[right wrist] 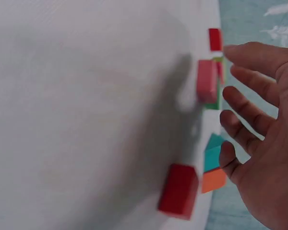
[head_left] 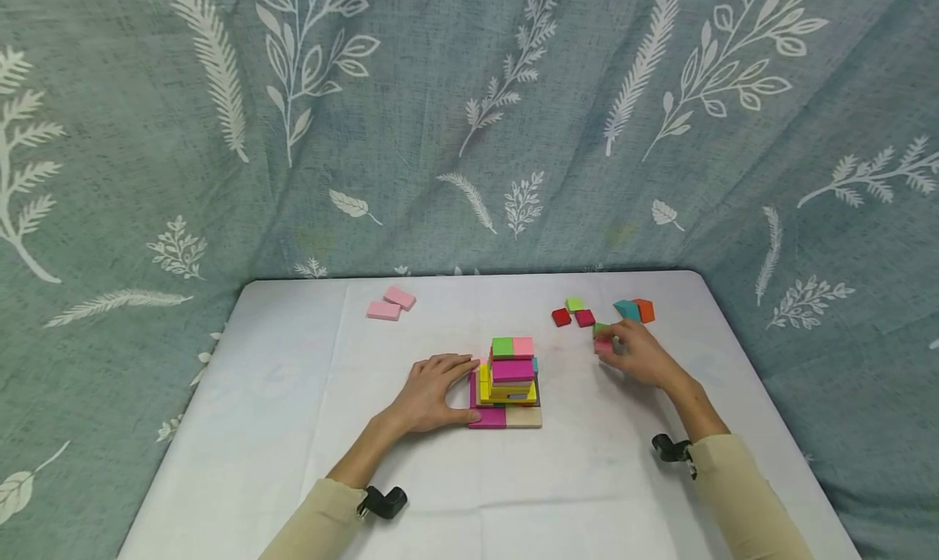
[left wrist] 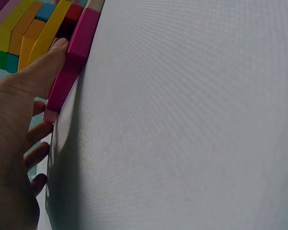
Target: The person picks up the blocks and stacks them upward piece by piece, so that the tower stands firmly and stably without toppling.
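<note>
A stack of colored wooden blocks (head_left: 512, 371), with green and pink on top and yellow and magenta lower, stands on a magenta and pale wood base (head_left: 524, 417). My left hand (head_left: 434, 393) rests at its left side, the thumb on the magenta base block (left wrist: 81, 40) and the other fingers loosely extended toward the back corner. Over the table to the right, my right hand (head_left: 640, 353) hovers with spread fingers by a pink block (right wrist: 207, 80) and a green block (right wrist: 212, 99). No block lies in its grip in the right wrist view.
Two pink blocks (head_left: 384, 310) lie at the back left. Red, dark pink and lime blocks (head_left: 575, 304) lie back right, near a teal block (head_left: 627, 309) and an orange block (head_left: 645, 310). A red block (right wrist: 179, 191) shows closer in the right wrist view. A patterned curtain (head_left: 440, 136) hangs behind.
</note>
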`<action>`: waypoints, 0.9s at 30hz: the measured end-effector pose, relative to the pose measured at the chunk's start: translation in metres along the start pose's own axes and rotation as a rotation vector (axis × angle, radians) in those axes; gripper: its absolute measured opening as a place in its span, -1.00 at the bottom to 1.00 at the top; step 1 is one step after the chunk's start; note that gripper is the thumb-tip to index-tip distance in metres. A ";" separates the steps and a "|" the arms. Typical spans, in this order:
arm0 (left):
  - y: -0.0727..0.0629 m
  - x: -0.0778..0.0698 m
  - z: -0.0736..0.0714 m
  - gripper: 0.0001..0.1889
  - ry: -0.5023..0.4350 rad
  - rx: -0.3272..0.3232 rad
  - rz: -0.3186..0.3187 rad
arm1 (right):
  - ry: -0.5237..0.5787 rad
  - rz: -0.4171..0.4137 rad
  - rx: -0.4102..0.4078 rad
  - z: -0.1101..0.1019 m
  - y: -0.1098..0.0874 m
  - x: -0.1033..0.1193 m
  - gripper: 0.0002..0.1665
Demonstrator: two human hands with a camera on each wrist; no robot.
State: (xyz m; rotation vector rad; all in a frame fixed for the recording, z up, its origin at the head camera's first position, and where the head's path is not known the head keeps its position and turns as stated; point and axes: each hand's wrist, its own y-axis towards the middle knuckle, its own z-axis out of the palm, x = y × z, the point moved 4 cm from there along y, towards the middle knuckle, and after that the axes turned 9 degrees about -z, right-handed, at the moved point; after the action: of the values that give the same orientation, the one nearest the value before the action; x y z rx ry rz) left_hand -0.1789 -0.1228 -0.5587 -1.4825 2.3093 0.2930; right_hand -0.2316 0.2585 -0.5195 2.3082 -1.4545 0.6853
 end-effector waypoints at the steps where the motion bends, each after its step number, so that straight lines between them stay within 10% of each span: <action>1: 0.000 0.000 0.000 0.01 -0.003 0.004 0.000 | -0.017 0.017 0.010 0.002 0.000 -0.003 -0.52; 16: 0.000 -0.001 0.000 0.02 0.005 0.024 -0.008 | -0.050 0.028 -0.039 0.009 -0.001 0.001 -0.50; 27: 0.000 -0.001 -0.001 0.00 0.005 0.013 -0.005 | 0.148 -0.360 -0.214 -0.022 -0.006 0.107 -0.53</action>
State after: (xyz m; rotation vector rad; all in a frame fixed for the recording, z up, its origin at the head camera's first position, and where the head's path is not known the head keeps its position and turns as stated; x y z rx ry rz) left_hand -0.1789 -0.1222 -0.5575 -1.4838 2.3072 0.2729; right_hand -0.1923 0.1922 -0.4416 2.2160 -0.9602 0.5517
